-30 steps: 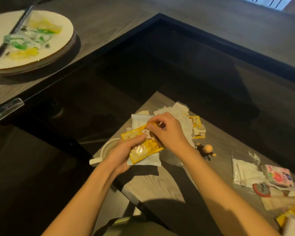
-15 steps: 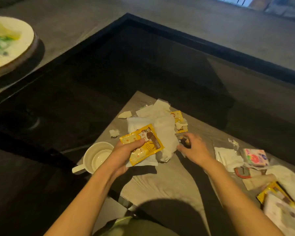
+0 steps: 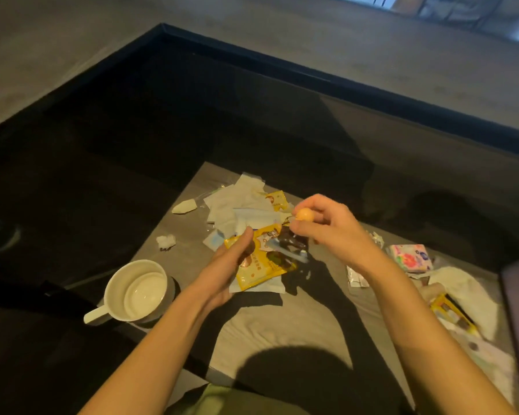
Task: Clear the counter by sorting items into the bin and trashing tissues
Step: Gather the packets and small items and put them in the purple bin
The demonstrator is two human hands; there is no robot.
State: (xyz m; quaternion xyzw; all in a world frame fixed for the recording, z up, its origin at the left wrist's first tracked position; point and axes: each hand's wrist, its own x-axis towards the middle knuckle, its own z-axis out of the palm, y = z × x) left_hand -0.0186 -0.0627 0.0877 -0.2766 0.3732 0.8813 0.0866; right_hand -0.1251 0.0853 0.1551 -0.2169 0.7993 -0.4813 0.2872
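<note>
The counter (image 3: 282,327) is carrying a white mug (image 3: 138,290) and scattered tissues (image 3: 240,202). The left hand (image 3: 225,271) is gripping a yellow packet (image 3: 259,266) above it. The right hand (image 3: 327,226) is pinching a small orange ball (image 3: 304,215) over the packet.
</note>
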